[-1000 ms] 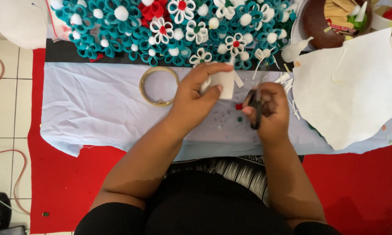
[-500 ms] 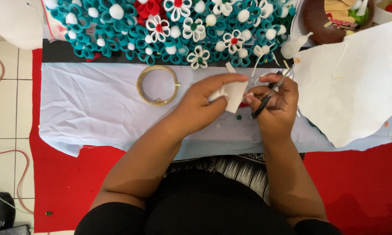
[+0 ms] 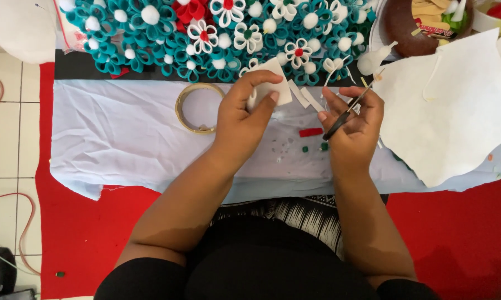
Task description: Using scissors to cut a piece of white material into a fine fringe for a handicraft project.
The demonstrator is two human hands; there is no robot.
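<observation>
My left hand (image 3: 245, 114) pinches a small white piece of foam sheet (image 3: 273, 83) above the pale blue cloth (image 3: 117, 133). My right hand (image 3: 353, 119) grips a pair of black-handled scissors (image 3: 348, 111), blades pointing up and to the right, a short way right of the white piece. Between the hands lie thin white cut strips (image 3: 306, 97). A small red strip (image 3: 310, 132) and tiny green scraps (image 3: 305, 149) rest on the cloth below them.
A brass-coloured tape ring (image 3: 185, 108) lies left of my left hand. A mat of teal, white and red felt flowers (image 3: 206, 33) fills the far side. A large white sheet (image 3: 445, 111) lies right, a brown bowl (image 3: 398, 22) behind it. Red fabric (image 3: 83, 233) covers the floor.
Both hands have spread apart. The left hand turned the white piece toward the flowers; the right hand with the scissors shifted right, away from it.
</observation>
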